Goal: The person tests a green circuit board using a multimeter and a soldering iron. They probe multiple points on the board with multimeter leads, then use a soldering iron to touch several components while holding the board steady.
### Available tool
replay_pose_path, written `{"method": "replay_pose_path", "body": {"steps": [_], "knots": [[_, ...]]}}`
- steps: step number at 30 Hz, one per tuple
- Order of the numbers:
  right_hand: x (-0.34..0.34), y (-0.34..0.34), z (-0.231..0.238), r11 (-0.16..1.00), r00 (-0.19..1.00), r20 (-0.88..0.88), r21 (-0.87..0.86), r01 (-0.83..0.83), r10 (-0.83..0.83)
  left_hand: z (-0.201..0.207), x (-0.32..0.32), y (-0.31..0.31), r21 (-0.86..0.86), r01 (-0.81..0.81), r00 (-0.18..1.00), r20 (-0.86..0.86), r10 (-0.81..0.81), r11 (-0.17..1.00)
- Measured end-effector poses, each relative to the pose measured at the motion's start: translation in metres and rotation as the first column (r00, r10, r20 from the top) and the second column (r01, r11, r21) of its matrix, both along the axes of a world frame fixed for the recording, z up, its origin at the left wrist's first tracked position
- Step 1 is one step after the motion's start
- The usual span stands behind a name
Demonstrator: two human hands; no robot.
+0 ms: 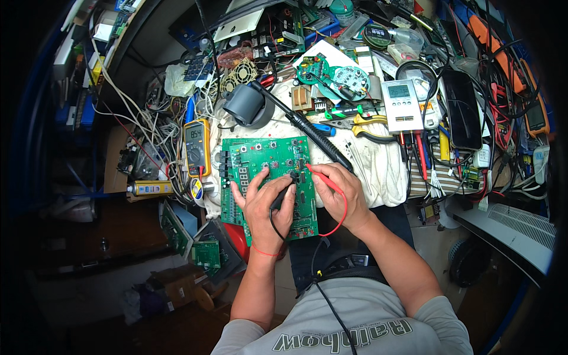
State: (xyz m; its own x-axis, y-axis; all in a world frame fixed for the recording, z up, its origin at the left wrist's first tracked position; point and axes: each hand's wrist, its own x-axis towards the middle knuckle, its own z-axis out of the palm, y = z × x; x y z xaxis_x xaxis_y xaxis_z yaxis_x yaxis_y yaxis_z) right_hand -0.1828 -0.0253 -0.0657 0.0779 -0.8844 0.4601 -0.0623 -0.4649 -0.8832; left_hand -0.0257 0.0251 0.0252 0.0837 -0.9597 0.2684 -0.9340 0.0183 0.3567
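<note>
A green circuit board with push buttons, a row of digit displays and small chips lies on a white cloth and overhangs its near edge. Over the board's middle, my left hand pinches a black test probe, its tip pointing down among the components. My right hand grips a red test probe at the board's right side, its tip near the small parts there. I cannot tell whether either tip touches metal. A yellow multimeter with a lit screen lies to the left of the board.
Beyond the board stands a grey cup-shaped piece beside a black flexible arm. Yellow-handled pliers, a white tester and a phone lie to the right. Tangled cables and loose boards crowd the bench's far side.
</note>
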Motion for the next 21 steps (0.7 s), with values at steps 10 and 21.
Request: {"method": "replay_pose_path", "body": {"steps": [10, 21], "knots": [[0.0, 0.0004, -0.0042, 1.0, 1.0, -0.023, 0.0, -0.016, 0.016, -0.0009, 0.0004, 0.0001, 0.003, -0.005, 1.0, -0.001, 0.005, 1.0], [-0.0005, 0.0, -0.0034, 1.0, 1.0, -0.025, -0.007, -0.014, 0.014, -0.0003, 0.0008, 0.0003, 0.002, 0.011, 1.0, 0.016, -0.011, 1.0]]}}
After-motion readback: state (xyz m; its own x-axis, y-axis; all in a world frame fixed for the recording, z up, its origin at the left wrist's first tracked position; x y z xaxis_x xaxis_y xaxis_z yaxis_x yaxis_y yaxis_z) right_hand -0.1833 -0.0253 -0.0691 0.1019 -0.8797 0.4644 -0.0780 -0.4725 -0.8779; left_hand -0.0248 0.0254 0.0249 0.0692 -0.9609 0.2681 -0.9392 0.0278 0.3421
